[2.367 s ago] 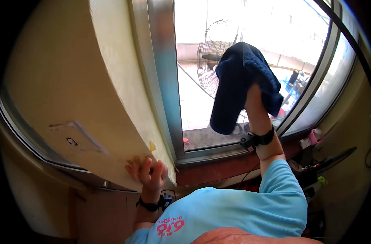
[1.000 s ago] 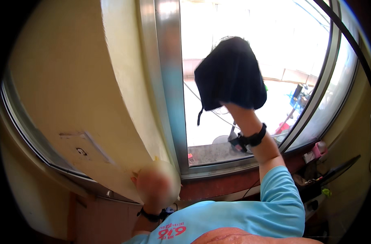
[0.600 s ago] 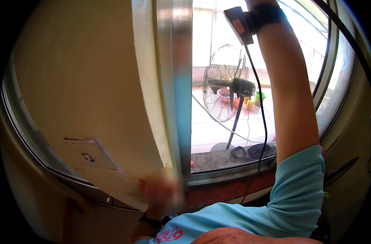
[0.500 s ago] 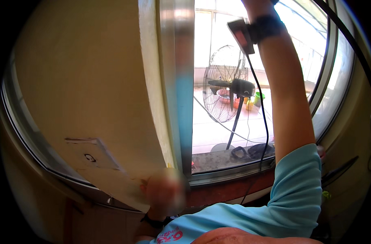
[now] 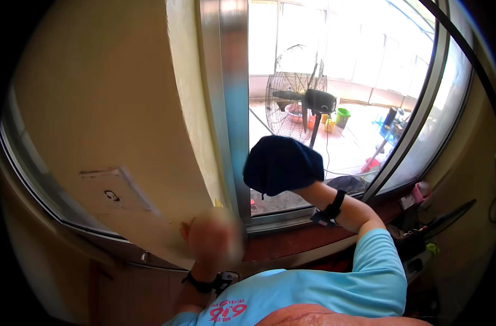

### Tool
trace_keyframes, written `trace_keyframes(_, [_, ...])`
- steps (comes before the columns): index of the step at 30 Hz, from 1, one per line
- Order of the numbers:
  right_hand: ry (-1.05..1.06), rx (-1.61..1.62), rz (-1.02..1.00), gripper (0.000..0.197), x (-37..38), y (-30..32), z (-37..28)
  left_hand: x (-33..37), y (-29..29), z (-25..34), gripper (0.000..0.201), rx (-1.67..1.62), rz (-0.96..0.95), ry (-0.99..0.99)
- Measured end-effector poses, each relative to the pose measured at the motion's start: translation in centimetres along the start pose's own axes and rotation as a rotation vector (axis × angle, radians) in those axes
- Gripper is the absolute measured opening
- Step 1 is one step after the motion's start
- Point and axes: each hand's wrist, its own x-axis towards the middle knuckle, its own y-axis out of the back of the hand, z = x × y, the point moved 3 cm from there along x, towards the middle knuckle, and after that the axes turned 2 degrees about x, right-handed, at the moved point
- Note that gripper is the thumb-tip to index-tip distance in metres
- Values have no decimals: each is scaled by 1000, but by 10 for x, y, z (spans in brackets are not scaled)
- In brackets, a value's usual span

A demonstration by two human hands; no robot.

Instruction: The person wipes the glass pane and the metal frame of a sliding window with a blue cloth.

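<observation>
Against the window glass, right hand presses a dark navy bunched cloth, fingers hidden beneath; left hand blurred, grip unclear.

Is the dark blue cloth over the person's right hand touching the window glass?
Cannot tell. In the head view the dark blue cloth covers the right hand and overlaps the window glass near its lower left corner, but a single view shows neither contact nor gap.
</observation>
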Motion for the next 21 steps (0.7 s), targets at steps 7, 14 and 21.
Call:
trace_keyframes(7, [239, -350, 233, 44, 108, 77, -9, 22, 5, 6, 14, -127, 335, 13])
trace_keyframes(14, [395, -830, 421, 33, 294, 133, -24, 17, 4, 1, 16, -102, 329, 6])
trace_keyframes(21, [388, -813, 396, 25, 337, 138, -37, 16, 8, 2, 20, -53, 354, 9])
